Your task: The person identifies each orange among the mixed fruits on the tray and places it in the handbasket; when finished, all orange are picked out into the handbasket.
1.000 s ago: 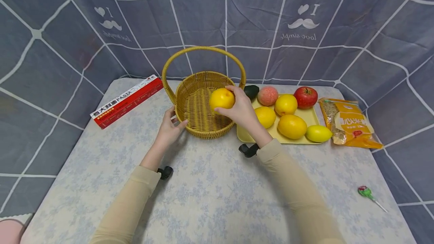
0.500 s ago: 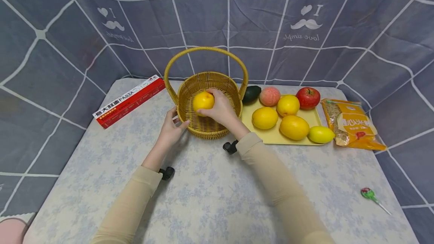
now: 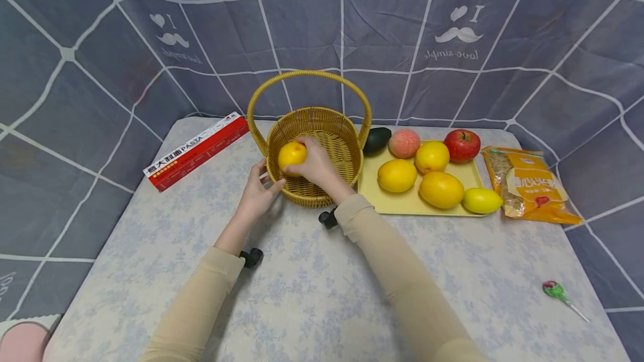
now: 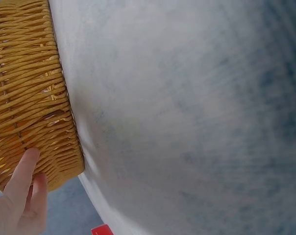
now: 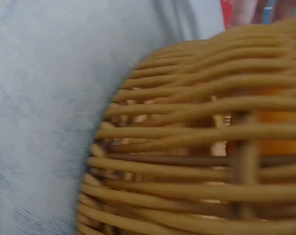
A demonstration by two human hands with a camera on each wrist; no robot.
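Note:
A wicker basket with a tall arched handle stands on the table. Inside it, near the left wall, my right hand grips a round yellow-orange fruit from its right side. My left hand rests against the basket's left front, with the thumb along the outer wall. In the left wrist view, fingers touch the weave from outside. The right wrist view is filled by the basket's wall, with orange colour showing through gaps; the right hand is hidden there.
Right of the basket, a pale yellow tray carries several yellow fruits, with a peach, an avocado and an apple at its back. A food bag, lollipop and pasta box lie around.
My right hand has carried the yellow-orange fruit leftward and lower, from the basket's right part to its left wall. The left hand has stayed against the basket.

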